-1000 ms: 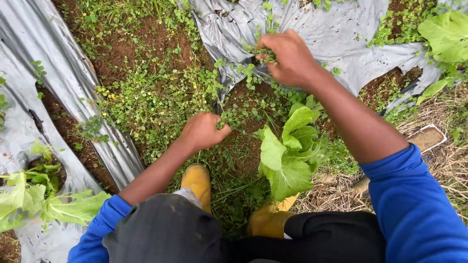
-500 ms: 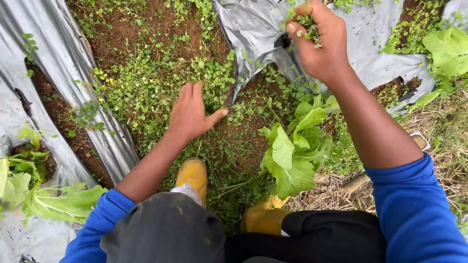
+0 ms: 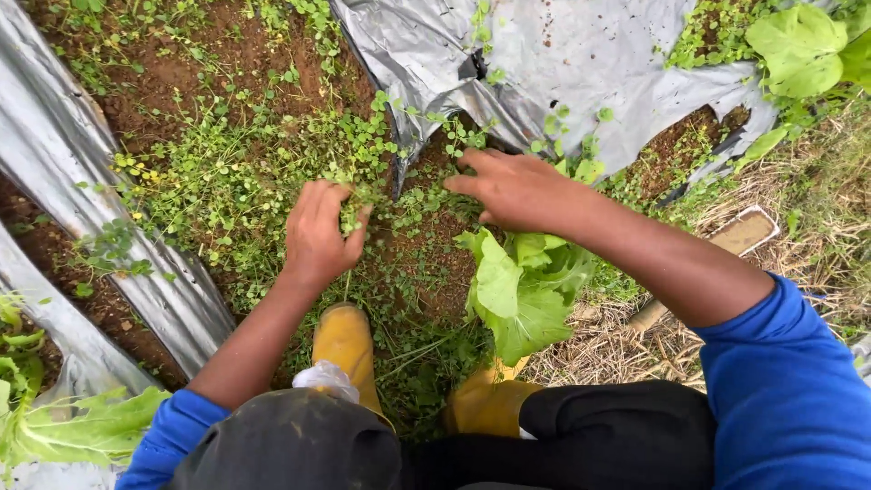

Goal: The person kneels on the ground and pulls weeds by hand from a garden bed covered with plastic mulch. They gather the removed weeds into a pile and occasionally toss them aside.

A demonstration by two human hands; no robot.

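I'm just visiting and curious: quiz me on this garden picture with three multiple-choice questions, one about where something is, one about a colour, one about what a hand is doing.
1. Where is the leafy green plant relative to the right hand?
A. just below it in the picture
B. far off on the left sheet
C. under the left boot

2. What colour are the boots?
A. red
B. yellow
C. white

3. What is the left hand doing?
A. lying flat and open on the grey plastic sheet
B. pinching small weeds
C. holding a trowel

Answers: 1 A, its leaves spread right beneath the wrist; 2 B, both toes show yellow; 3 B, fingers and thumb close on a green tuft.
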